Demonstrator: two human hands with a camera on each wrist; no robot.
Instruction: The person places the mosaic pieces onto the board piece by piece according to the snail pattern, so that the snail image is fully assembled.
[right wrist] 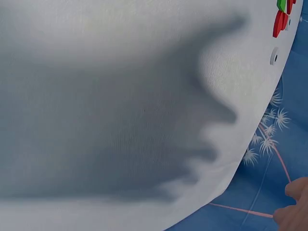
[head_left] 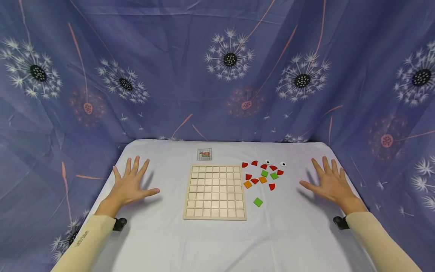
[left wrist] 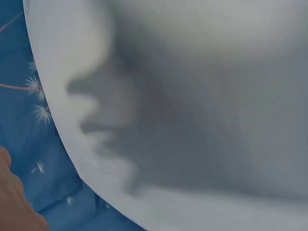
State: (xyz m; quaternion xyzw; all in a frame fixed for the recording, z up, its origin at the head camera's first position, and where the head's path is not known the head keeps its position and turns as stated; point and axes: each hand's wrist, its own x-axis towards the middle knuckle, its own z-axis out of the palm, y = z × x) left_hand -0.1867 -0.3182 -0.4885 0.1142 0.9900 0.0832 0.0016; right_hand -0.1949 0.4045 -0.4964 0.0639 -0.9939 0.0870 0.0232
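My left hand is spread over the left side of the white table, fingers straight, holding nothing. On the right side my right hand is spread the same way, its shadow on the cloth. Between them lies a square wooden grid board with bare cells. Right of the board are scattered flat pieces: several red quarter-circles, green squares, orange squares and two white ovals with black dots. In each wrist view only part of the left hand and right hand shows at a lower corner.
A small printed picture card with a grid lies behind the board. White cloth covers the table. A blue dandelion-print curtain hangs behind it and along both sides. Black wrist cameras sit on both wrists.
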